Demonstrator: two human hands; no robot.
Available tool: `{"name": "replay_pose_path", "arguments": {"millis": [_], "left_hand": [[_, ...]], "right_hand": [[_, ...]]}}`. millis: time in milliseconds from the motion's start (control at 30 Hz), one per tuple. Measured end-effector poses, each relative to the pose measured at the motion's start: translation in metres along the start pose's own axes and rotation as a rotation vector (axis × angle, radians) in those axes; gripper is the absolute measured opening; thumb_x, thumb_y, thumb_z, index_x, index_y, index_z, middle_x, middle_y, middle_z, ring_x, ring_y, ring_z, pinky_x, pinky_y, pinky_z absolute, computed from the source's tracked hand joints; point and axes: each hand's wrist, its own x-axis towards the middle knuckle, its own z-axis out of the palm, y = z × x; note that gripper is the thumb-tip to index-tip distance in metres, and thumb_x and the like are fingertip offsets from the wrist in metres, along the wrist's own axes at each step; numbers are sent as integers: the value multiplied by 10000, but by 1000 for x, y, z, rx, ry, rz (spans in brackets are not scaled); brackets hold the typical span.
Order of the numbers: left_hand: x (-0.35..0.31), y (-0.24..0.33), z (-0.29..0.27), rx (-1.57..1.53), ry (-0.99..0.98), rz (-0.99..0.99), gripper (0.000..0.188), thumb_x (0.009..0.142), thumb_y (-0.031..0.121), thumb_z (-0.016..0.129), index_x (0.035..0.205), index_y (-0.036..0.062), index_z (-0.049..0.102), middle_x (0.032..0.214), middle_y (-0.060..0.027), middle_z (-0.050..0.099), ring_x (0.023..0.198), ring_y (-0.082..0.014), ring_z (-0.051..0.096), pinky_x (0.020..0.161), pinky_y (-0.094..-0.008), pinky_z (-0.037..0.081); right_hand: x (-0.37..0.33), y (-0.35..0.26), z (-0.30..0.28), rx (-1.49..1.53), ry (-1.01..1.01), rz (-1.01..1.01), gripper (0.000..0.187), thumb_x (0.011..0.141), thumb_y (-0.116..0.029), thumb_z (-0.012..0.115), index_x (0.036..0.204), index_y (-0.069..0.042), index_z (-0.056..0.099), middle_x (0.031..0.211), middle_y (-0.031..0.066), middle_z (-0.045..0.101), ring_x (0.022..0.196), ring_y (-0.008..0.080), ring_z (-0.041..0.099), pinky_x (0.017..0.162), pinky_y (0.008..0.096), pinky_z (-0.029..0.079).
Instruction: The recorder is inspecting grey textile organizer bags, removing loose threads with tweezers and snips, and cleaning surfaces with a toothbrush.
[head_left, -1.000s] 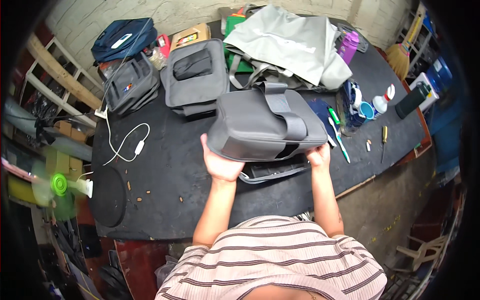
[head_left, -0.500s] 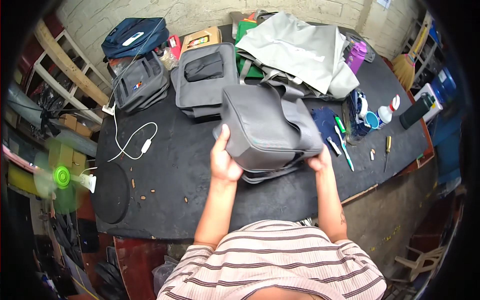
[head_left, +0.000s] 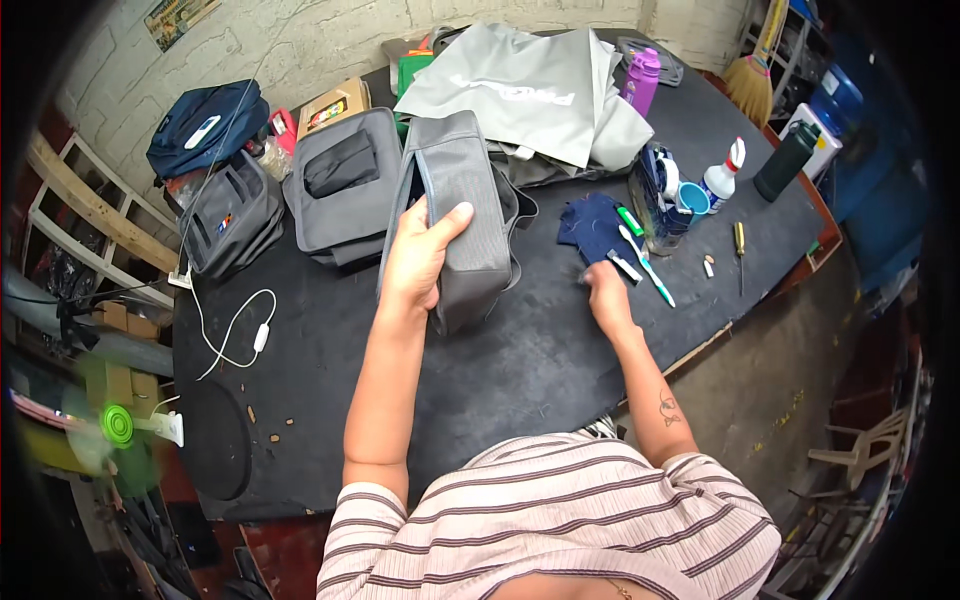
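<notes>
On the black table (head_left: 520, 370) — left hand (head_left: 418, 255) grips grey bag (head_left: 470, 215), right hand (head_left: 605, 290) seemingly touching cloth (head_left: 592, 225).

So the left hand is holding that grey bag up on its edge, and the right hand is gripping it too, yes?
Not quite. The left hand does hold the grey bag up on its edge, but in the head view the right hand is off it, down on the black table beside the navy cloth and small tools.

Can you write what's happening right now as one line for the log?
left hand: holds grey bag upright | right hand: at small tool beside blue cloth | surface: black table
</notes>
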Motion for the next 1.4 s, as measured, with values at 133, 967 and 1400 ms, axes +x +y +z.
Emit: {"name": "replay_pose_path", "arguments": {"millis": [133,967,1400], "left_hand": [[8,-8,6,0,42,49,373,856,85,658,1193,-23,540,1059,-88,642,905,-152,621,822,-301,501],[10,-9,21,5,-61,124,614,700,28,771,1247,26,493,1100,-64,603,1006,-162,586,894,-324,481],[12,-1,6,-83,-91,59,657,695,6,767,1282,33,473,1103,-71,604,1022,-189,592,926,-339,468]], "right_hand": [[48,-75,-47,1001,51,463,246,987,-265,512,1040,-45,609,826,-30,582,645,14,454,558,220,368],[108,-173,-78,776,-130,47,85,819,-12,683,843,-10,601,777,-21,592,692,28,506,639,188,411],[104,-172,-97,356,-59,-215,336,795,-156,721,1117,-68,680,785,41,585,730,155,523,701,289,436]]}}
